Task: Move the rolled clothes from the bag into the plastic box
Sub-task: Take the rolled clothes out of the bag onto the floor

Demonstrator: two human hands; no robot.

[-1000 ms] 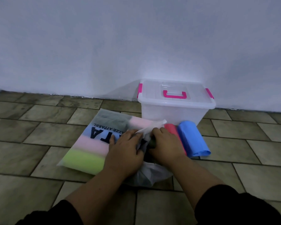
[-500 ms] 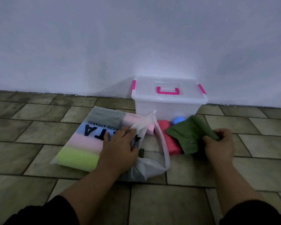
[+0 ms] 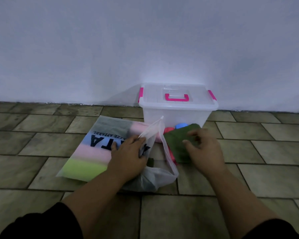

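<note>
The right hand [image 3: 204, 150] lies palm-down on the green roll [image 3: 178, 144], fingers spread over its top and blurred, so whether they actually clasp the cloth cannot be told. That roll is a dark olive bundle lying on the floor [image 3: 266, 161] just outside the bag mouth, its far end at about 12 o'clock from the hand and close to the box [image 3: 178, 116]. Under and beside it, at 9 o'clock, a red roll [image 3: 167, 130] shows only as a sliver; a blue roll [image 3: 180, 125] peeks out at 12 o'clock, against the foot of the box. The left hand [image 3: 128, 157] pinches the bag [image 3: 100, 152] at its open edge, fingers closed on the thin plastic, lifting one lip into a peak. The bag is translucent with black lettering, and through it show bands of grey, pink, blue, pink and lime-green cloth — it stretches away toward 9 o'clock from the left hand. The box, clear with pink handle and latches, stands at 12 o'clock with its lid on, its back to the wall [image 3: 145, 49]. Open tiles lie to 3 o'clock of the right hand and toward 6 o'clock between the forearms — the space around the box's sides is bare too.
</note>
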